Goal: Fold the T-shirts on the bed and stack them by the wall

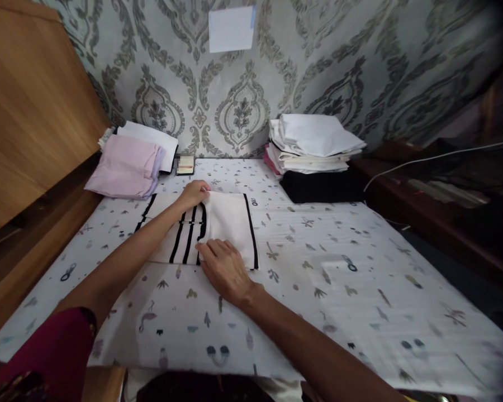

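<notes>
A cream-white garment with black stripes and black edging (230, 215) lies flat and folded on the patterned bed sheet. My left hand (195, 192) reaches across it and grips its far edge between thumb and fingers. Nearer to me, my right hand (224, 268) has its fingers curled at the garment's near side, with thumb and forefinger closed on the black-edged fold. My left forearm covers part of the striped section. The fingertips of both hands are partly hidden.
A pile of pink and white folded clothes (123, 162) sits at the back left, beside a small dark-cased object (185, 165). Folded white clothes (314, 134) are stacked over a black cloth (322, 187) at the back right. Wooden furniture (37, 106) borders the left; a white cable (440, 156) runs on the right.
</notes>
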The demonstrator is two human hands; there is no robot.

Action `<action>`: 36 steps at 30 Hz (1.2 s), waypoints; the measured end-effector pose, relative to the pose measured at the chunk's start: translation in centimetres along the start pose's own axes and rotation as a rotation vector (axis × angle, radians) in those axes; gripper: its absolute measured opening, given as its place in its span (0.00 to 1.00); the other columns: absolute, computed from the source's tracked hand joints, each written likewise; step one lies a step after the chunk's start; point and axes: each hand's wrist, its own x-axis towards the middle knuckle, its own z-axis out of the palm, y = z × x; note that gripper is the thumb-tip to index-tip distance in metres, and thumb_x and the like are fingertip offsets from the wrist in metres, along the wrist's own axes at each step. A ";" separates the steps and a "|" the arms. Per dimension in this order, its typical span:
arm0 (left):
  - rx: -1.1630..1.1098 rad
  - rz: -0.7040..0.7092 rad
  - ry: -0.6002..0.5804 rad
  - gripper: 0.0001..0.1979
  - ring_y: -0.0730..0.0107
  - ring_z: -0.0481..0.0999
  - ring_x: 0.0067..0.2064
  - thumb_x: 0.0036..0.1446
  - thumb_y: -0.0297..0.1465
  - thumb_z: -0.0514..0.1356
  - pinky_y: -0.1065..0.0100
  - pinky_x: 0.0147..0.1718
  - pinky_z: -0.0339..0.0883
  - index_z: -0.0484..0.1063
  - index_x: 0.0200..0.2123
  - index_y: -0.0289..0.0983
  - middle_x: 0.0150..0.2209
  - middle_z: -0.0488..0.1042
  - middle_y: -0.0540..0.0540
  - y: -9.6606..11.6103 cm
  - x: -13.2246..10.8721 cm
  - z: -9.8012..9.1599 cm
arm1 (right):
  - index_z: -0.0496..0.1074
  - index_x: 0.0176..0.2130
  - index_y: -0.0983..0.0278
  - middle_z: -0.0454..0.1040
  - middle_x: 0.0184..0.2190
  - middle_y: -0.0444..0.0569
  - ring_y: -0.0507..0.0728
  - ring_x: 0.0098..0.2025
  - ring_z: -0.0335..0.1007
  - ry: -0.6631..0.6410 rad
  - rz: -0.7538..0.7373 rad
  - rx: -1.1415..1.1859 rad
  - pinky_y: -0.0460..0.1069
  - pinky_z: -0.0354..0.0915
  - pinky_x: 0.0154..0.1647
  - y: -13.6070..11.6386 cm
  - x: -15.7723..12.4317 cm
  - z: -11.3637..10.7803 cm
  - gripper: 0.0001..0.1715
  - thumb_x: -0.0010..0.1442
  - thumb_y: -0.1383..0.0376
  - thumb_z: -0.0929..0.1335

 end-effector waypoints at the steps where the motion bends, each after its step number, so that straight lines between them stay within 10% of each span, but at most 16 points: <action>1: 0.008 0.003 0.009 0.11 0.62 0.75 0.38 0.55 0.30 0.59 0.64 0.42 0.67 0.77 0.41 0.37 0.34 0.76 0.47 0.1 -0.1 0.0 | 0.72 0.44 0.64 0.75 0.36 0.49 0.58 0.38 0.69 -0.006 0.004 0.002 0.53 0.59 0.39 0.0 0.0 0.0 0.11 0.67 0.73 0.62; 9: 0.070 0.046 0.112 0.10 0.61 0.74 0.40 0.59 0.31 0.56 0.62 0.42 0.66 0.72 0.43 0.38 0.39 0.76 0.45 1.1 -4.4 -2.3 | 0.71 0.52 0.66 0.77 0.36 0.52 0.58 0.37 0.72 0.073 0.063 0.311 0.53 0.65 0.41 1.7 -0.5 -2.1 0.20 0.69 0.55 0.65; 15: -0.173 -0.141 -0.384 0.18 0.71 0.68 0.20 0.63 0.41 0.55 0.67 0.25 0.62 0.68 0.23 0.39 0.19 0.72 0.49 2.4 -11.1 -4.3 | 0.74 0.46 0.62 0.77 0.31 0.47 0.53 0.31 0.70 0.068 0.471 0.413 0.48 0.63 0.36 5.5 -0.5 -5.1 0.14 0.67 0.61 0.63; 18: -0.235 -0.238 -0.452 0.19 0.71 0.68 0.17 0.63 0.44 0.55 0.67 0.21 0.61 0.68 0.24 0.39 0.20 0.74 0.48 3.5 -13.4 -4.3 | 0.76 0.39 0.62 0.76 0.30 0.46 0.53 0.31 0.69 0.005 0.513 0.352 0.48 0.62 0.35 6.2 -0.6 -5.5 0.11 0.63 0.64 0.64; 27: -0.489 -0.198 -0.326 0.07 0.72 0.72 0.25 0.53 0.26 0.59 0.70 0.28 0.63 0.64 0.36 0.40 0.23 0.68 0.56 3.7 -14.4 -2.8 | 0.76 0.41 0.61 0.77 0.35 0.45 0.54 0.35 0.69 -0.221 0.501 0.209 0.48 0.57 0.34 6.2 -0.6 -4.3 0.07 0.62 0.64 0.68; 36: 0.120 0.063 -0.132 0.19 0.56 0.75 0.50 0.62 0.36 0.55 0.59 0.47 0.69 0.65 0.55 0.40 0.50 0.74 0.40 4.7 -15.5 -2.9 | 0.76 0.39 0.61 0.75 0.34 0.46 0.53 0.33 0.67 -0.152 0.423 0.160 0.48 0.57 0.34 6.0 -0.7 -3.9 0.07 0.65 0.63 0.67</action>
